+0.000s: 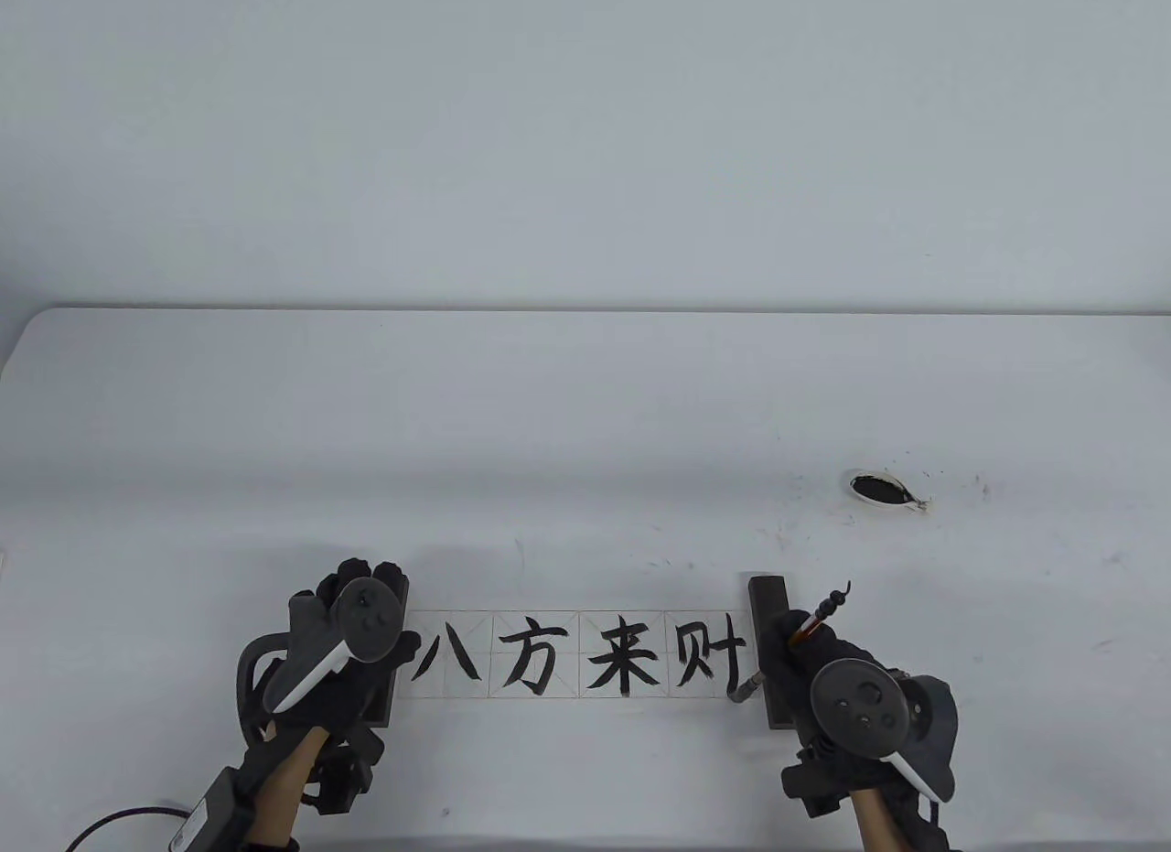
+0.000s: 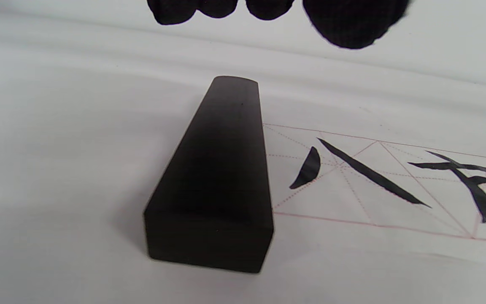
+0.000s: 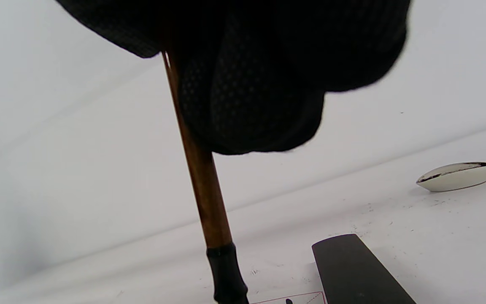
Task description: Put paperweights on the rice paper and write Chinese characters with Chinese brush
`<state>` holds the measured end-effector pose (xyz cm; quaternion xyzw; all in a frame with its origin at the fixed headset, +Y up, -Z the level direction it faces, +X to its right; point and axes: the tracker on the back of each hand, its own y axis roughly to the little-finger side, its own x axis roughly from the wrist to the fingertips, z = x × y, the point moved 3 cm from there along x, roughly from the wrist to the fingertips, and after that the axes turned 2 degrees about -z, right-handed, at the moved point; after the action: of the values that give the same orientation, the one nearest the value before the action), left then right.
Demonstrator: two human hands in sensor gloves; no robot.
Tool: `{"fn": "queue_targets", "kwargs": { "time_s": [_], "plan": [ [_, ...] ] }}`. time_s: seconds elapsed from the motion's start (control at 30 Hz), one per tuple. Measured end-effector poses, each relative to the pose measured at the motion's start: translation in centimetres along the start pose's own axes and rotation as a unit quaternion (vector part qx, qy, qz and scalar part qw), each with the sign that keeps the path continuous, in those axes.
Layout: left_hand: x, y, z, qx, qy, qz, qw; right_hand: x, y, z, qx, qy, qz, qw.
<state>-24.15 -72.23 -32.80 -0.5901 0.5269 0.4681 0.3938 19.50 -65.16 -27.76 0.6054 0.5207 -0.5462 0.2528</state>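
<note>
- Right hand (image 1: 837, 683): nearest the table view's bottom edge at right, tracker on its back; its gloved fingers (image 3: 251, 84) are curled round the brown shaft of the Chinese brush (image 3: 203, 185), gripping it.
- Chinese brush: held tilted, its beaded cord end up beyond the hand and its tip (image 1: 743, 689) down at the last stroke of the fourth character, just beside the right paperweight.
- Left hand (image 1: 343, 637): at bottom left, held over the left paperweight (image 2: 217, 177); in the left wrist view its fingertips (image 2: 348, 21) hang straight and clear above the bar, holding nothing.
- Left paperweight: a dark rectangular bar lying flat on the left end of the rice paper (image 1: 585, 655).
- Rice paper: a strip of four red-gridded squares between the hands, bearing four black brushed characters (image 1: 572, 660).
- Right paperweight (image 1: 770, 632): a matching dark bar across the right end of the strip, partly under the right hand.
- Ink dish (image 1: 883, 490): a small white dish of black ink, farther back at right, well apart from the paper, with ink specks around it.
- Table (image 1: 585, 413): white, beneath everything.
</note>
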Motion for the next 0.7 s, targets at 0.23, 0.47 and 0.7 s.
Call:
{"fn": "queue_targets", "kwargs": {
  "time_s": [0.23, 0.47, 0.7],
  "plan": [
    [0.01, 0.01, 0.00, 0.000, 0.000, 0.000, 1.000, -0.30, 0.21, -0.66, 0.075, 0.067, -0.013, 0.995],
    [0.06, 0.04, -0.03, 0.000, -0.001, 0.000, 1.000, -0.34, -0.28, -0.13, -0.004, 0.055, -0.018, 0.998],
    [0.09, 0.05, -0.06, 0.000, -0.001, 0.000, 1.000, -0.32, -0.47, 0.08, -0.018, 0.047, -0.020, 0.999]
  ]
}}
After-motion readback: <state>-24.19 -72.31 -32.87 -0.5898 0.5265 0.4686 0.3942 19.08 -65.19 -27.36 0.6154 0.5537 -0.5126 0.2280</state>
